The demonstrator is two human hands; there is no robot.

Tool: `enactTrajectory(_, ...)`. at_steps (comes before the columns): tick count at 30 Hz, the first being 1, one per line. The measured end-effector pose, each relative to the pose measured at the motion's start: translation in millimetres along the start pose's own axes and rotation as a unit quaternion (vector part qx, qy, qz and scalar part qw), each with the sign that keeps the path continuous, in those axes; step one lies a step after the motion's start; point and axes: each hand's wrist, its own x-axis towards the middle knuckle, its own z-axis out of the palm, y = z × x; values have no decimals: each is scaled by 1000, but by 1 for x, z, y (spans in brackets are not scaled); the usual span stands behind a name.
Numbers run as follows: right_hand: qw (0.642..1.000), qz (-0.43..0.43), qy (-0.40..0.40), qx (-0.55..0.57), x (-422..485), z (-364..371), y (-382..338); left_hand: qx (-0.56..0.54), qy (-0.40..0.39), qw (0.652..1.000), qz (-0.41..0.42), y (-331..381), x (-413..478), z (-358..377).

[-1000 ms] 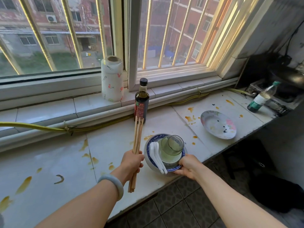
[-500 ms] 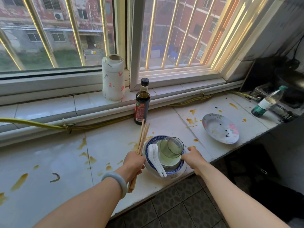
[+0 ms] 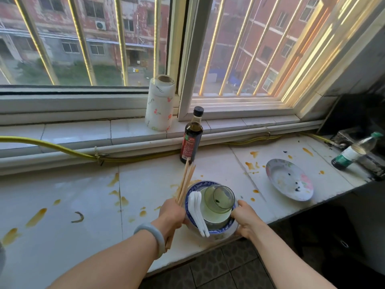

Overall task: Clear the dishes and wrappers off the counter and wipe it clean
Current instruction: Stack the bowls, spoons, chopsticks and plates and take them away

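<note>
Bowl stack (image 3: 223, 230) is now gripped by the right hand (image 3: 245, 221), left hand (image 3: 171, 214) still clutching chopsticks (image 3: 186, 181).

At the near edge of the stained white counter (image 3: 83, 195), the left hand (image 3: 171, 213) grips a bundle of chopsticks (image 3: 185, 182) slanting up and away, while the right hand (image 3: 245, 220) holds the right side of a blue-rimmed bowl (image 3: 224, 230), thumb at the rim. Inside the bowl a glass (image 3: 219, 200) lies tilted beside white spoons (image 3: 196, 211). A dirty plate (image 3: 289, 180) sits farther right, and a dark sauce bottle (image 3: 191, 138) stands just beyond the chopstick tips, before a paper roll (image 3: 159, 103) on the sill.
</note>
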Motion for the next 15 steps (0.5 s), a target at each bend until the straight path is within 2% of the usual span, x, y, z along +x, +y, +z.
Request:
enactTrajectory(9, 993, -7, -62, -99, -42, 53, -17, -62, 43, 997, -4, -37, -32, -58)
enactTrajectory(15, 984, -21, -112, -139, -83, 107, -25, -77, 110, 991, -1, -68, -64, -117)
